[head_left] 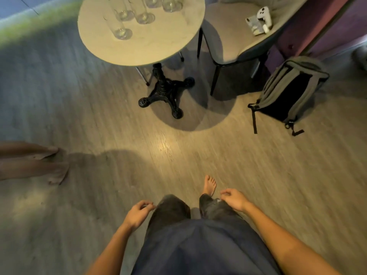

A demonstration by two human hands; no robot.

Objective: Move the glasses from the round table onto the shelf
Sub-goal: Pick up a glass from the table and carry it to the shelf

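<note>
Nearest the camera, the person's dark shirt [200,249] and trousers [172,211] fill the lower middle of the view, with one bare foot [210,185] set forward on the wooden floor [119,135]. The left hand [139,212] hangs beside the left thigh, fingers loosely curled and holding nothing; the right hand [234,198] hangs beside the right thigh in the same loose curl, likewise empty. Far ahead stands the round table [149,48] on a black cross-shaped base [165,92]. The glasses [139,14], clear and upright, are grouped on the far half of the tabletop, well apart from both hands; their upper parts are cut off by the frame edge. Right of the table is a grey chair [234,36] bearing a white controller [264,15] and a small booklet [255,25]. A grey backpack [292,90] lies on the floor at far right. At the left edge, another person's bare feet [53,167] are visible.
</note>
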